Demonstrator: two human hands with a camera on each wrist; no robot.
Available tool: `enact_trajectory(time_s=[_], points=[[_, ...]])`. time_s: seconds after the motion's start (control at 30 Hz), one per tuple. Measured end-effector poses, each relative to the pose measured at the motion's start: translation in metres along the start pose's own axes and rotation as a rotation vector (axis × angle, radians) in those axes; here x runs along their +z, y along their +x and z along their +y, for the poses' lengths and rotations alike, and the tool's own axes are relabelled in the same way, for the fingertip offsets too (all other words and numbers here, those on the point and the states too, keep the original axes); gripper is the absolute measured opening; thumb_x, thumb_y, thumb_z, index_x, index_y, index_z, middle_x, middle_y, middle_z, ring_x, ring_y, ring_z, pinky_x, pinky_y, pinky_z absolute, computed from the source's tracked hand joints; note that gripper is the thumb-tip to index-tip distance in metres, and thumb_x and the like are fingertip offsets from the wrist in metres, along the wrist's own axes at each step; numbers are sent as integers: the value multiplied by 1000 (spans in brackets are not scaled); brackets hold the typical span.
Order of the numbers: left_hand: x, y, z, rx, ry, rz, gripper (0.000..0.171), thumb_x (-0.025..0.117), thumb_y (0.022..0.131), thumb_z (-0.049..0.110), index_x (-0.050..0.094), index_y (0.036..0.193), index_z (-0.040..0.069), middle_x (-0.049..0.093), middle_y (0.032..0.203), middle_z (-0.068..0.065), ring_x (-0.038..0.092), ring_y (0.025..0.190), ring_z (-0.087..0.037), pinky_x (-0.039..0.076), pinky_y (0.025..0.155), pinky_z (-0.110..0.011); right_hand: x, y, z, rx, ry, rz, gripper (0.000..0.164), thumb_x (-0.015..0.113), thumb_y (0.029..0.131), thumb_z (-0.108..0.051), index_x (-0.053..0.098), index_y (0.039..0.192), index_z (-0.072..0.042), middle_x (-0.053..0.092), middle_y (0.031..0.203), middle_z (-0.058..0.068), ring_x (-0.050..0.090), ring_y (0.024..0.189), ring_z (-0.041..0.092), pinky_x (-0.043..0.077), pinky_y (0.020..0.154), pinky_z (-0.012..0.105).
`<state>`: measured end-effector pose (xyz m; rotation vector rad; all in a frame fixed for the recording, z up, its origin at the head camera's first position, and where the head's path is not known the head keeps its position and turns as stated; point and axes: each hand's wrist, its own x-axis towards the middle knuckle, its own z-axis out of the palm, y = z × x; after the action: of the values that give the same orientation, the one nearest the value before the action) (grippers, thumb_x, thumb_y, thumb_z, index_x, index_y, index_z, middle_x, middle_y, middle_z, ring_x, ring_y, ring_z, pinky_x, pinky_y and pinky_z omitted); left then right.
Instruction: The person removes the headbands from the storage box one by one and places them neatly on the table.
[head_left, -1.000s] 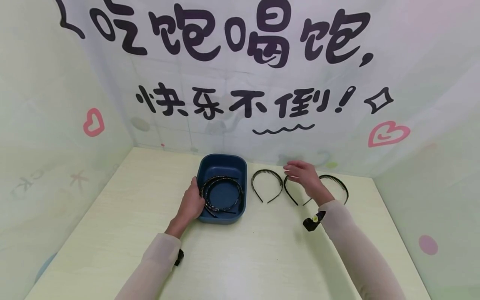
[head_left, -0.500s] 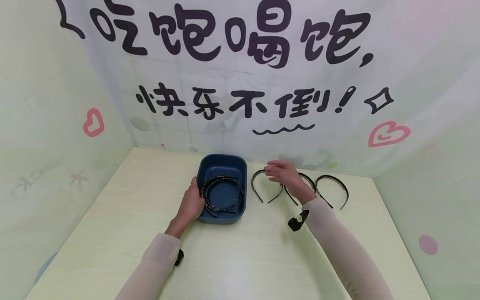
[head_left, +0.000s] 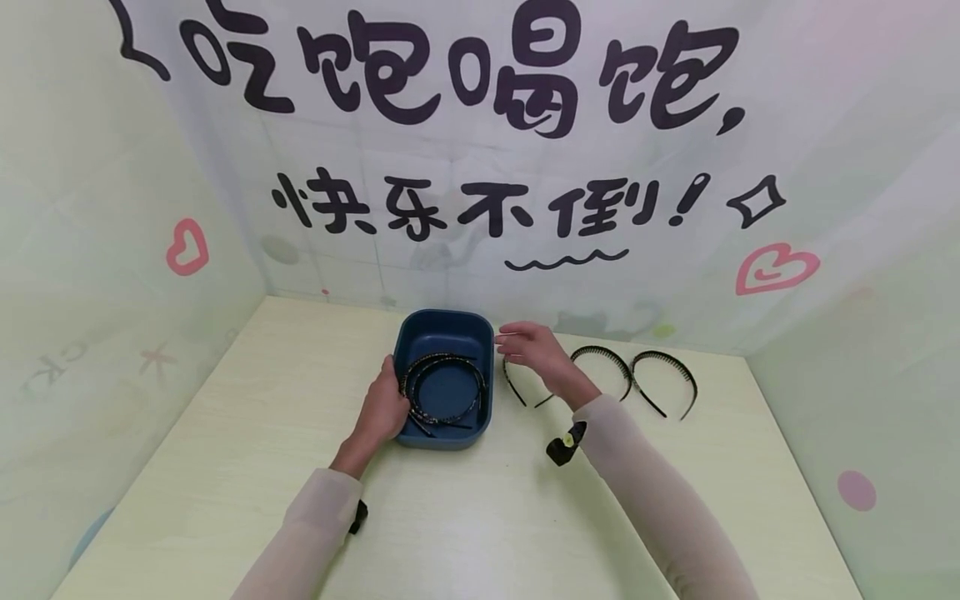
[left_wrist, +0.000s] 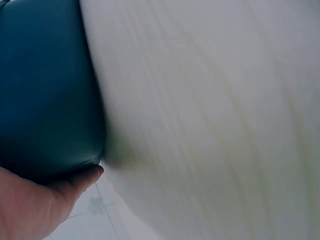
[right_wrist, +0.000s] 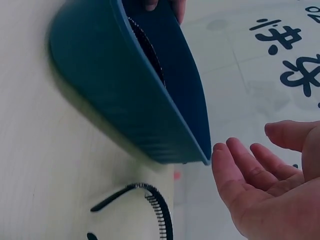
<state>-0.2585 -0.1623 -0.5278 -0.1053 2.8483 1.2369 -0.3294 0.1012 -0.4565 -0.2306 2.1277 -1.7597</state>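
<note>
A dark blue box (head_left: pixel 444 327) stands on the table with several black headbands (head_left: pixel 407 383) lying inside it. My left hand (head_left: pixel 381 408) grips the box's left wall, the thumb lying along the outside in the left wrist view. Beside the box's far right corner hovers my right hand (head_left: pixel 536 354), empty, its fingers relaxed and apart from one another in the right wrist view. Below that hand a toothed headband (head_left: pixel 513 387) lies on the table, partly hidden. Two more headbands lie to its right, a middle one (head_left: pixel 600 349) and a right one (head_left: pixel 669 357).
The pale wooden table (head_left: pixel 465 533) meets a printed cloth backdrop (head_left: pixel 450 275) just behind the box and headbands. Cloth walls rise on the left and right too. A small black device (head_left: pixel 566 446) is worn at the right wrist.
My right hand has moved left, from over the middle headband to the leftmost one next to the box, uncovering the others. My left hand and the box have stayed in place.
</note>
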Motion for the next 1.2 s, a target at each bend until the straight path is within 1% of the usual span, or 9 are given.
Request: enact_trajectory(time_s=[0.13,0.23,0.3,0.4,0.53,0.7,0.83,1.0,1.2], points=[[0,0,0,-2,3,1,74,43,92,-6,3,154,-12,34,149,-37,59,114,-45,49,96,-52,11,2,-5,5,1,-36,45,52,102,-10,45,143,5,52,143,24,52,131,35,42,110,44],[0,0,1,-9,3,-2,75,44,91,-6,3,154,-12,33,150,-37,55,120,-46,48,98,-53,19,3,-8,35,-13,-61,45,53,102,-12,46,144,4,51,144,20,50,133,33,42,111,41],[1,0,1,-12,3,-3,75,44,91,-7,3,154,-12,33,150,-37,53,123,-47,47,100,-53,25,4,-10,58,-39,-78,46,54,102,-14,47,144,2,50,145,17,49,134,30,41,111,40],[1,0,0,-12,1,-4,75,44,91,-7,3,154,-12,35,149,-37,55,120,-46,48,98,-53,33,6,-10,82,-92,-104,47,55,102,-18,47,145,-1,49,146,14,49,134,28,40,112,41],[2,1,-1,-8,-7,0,76,44,91,-7,3,154,-12,34,149,-37,55,121,-46,48,99,-52,45,7,-10,86,-179,-126,49,55,101,-21,47,146,-3,50,146,13,48,135,29,38,112,45],[1,1,0,-3,-13,-3,76,44,91,-7,2,154,-11,30,152,-36,47,131,-46,43,105,-53,59,9,-12,94,-245,-116,50,58,100,-24,48,145,-4,46,149,13,43,139,31,36,114,47],[0,2,0,-2,-14,-4,76,44,91,-7,2,154,-12,28,153,-35,41,135,-46,40,108,-54,70,11,-12,89,-316,-99,50,58,100,-24,48,144,-4,44,151,13,42,139,31,37,112,48],[-1,3,1,-2,-12,-5,76,45,90,-7,2,153,-13,29,152,-36,41,135,-46,40,108,-54,79,13,-9,81,-415,-87,52,59,99,-22,46,145,-1,46,149,15,45,136,32,41,109,49],[-2,1,4,1,-15,4,75,44,89,-8,5,153,-14,30,152,-37,42,134,-47,40,107,-54,83,16,-7,91,-433,-97,53,59,99,-23,46,145,-1,46,149,16,46,136,32,41,109,49]])
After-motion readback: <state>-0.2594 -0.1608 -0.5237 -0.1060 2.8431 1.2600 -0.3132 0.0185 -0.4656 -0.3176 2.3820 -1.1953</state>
